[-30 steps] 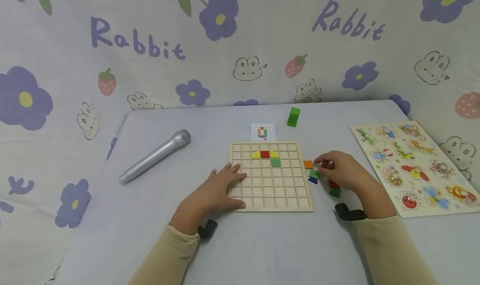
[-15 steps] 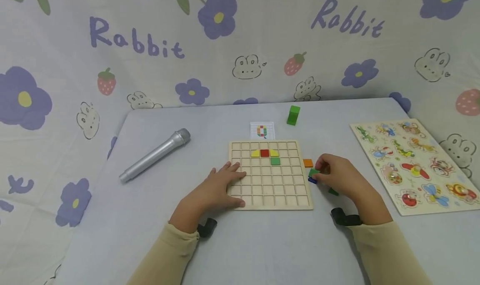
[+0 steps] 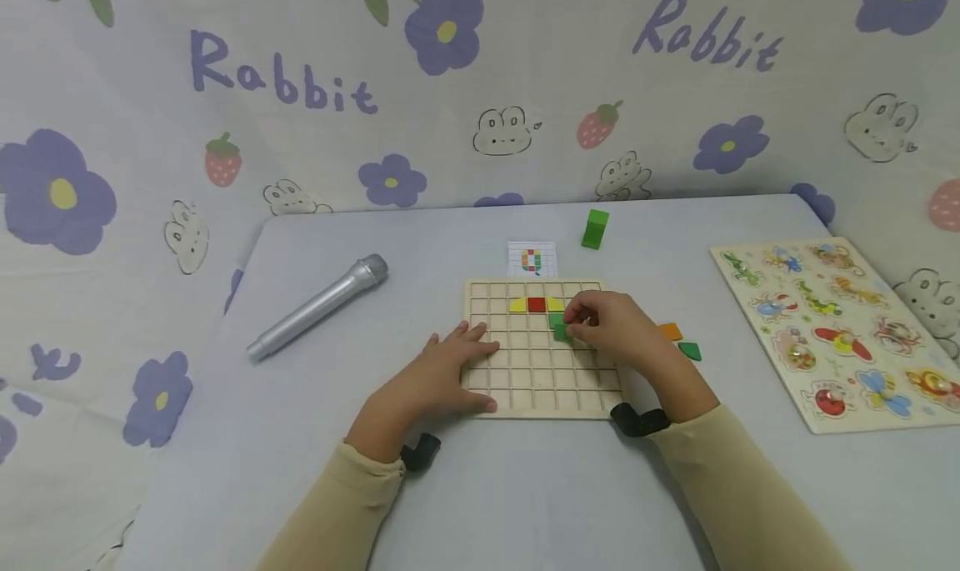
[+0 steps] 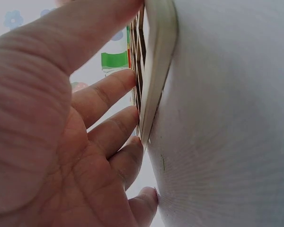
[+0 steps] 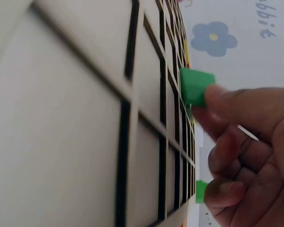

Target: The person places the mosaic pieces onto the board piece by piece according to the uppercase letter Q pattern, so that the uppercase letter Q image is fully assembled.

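Observation:
My right hand [image 3: 622,329] pinches a green square tile [image 5: 196,86] between thumb and index finger, low over the wooden grid board [image 3: 536,383]. In the head view this tile overlaps the cell just below a green tile [image 3: 556,318] lying in the grid. Above that, a red square tile [image 3: 536,304] sits between two yellow corner-cut tiles [image 3: 517,305]. My left hand [image 3: 427,379] rests with spread fingers along the board's left side, thumb at the front left corner. In the left wrist view its fingertips [image 4: 128,77] touch the board's edge.
A card with a coloured letter pattern [image 3: 532,258] lies behind the board. Orange pieces [image 3: 670,332] and a green rounded piece [image 3: 690,351] lie right of it. A green block [image 3: 595,229], silver microphone [image 3: 318,307] and insect puzzle board [image 3: 832,329] stand around.
My right hand has picked up a green tile from the loose pieces and moved left with it over the board. The left hand has stayed in place.

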Tool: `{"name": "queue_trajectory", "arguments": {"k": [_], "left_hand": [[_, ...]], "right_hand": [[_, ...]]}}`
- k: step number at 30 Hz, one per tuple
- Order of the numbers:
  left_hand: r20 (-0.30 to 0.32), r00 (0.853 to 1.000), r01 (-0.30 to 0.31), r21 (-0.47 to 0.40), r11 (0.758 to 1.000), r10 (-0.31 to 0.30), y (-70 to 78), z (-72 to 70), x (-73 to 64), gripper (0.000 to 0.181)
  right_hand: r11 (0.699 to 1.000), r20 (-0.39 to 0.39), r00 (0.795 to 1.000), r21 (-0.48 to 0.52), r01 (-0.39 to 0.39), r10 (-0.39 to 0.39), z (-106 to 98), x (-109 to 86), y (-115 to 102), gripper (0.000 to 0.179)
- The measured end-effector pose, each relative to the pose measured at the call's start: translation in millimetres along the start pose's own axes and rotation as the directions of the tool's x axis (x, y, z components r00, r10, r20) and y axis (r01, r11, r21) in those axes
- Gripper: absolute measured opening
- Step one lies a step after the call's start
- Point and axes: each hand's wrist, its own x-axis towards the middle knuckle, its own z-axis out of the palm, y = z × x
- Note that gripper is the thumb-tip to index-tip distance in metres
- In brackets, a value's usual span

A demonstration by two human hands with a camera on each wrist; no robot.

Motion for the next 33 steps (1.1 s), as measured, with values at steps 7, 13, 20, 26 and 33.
{"name": "queue_trajectory", "arguments": {"k": [7,13,20,26,33], "left_hand": [[-0.003,1.000,0.002,0.001,1.000,-0.002,1.4,-0.7,0.4,0.088],[-0.009,1.000,0.003,0.001,1.000,-0.003,4.3,-2.0,-1.0,0.087],[0.002,1.000,0.015,0.005,1.000,-0.015,6.6,-1.5,-0.9,0.088],[0.002,1.000,0.011,-0.003,1.000,-0.011,6.3,-3.3,-0.9,0.088],[0.003,1.000,0.027,-0.021,0.999,-0.027,6.2,-0.9,0.6,0.087]], "right_hand": [[1.000,0.022,1.000,-0.005,-0.005,0.005,4.6,2.3,0.1,0.007],[0.999,0.027,1.000,-0.042,0.007,-0.006,5.7,1.5,-0.4,0.010],[0.996,-0.073,0.996,-0.062,-0.060,0.055,-19.4,-10.2,22.1,0.018],[0.986,-0.053,0.987,-0.060,-0.158,0.155,-35.2,-24.8,55.3,0.031],[0.987,-0.106,0.984,-0.060,-0.148,0.141,-26.6,-24.6,62.7,0.035]]}}
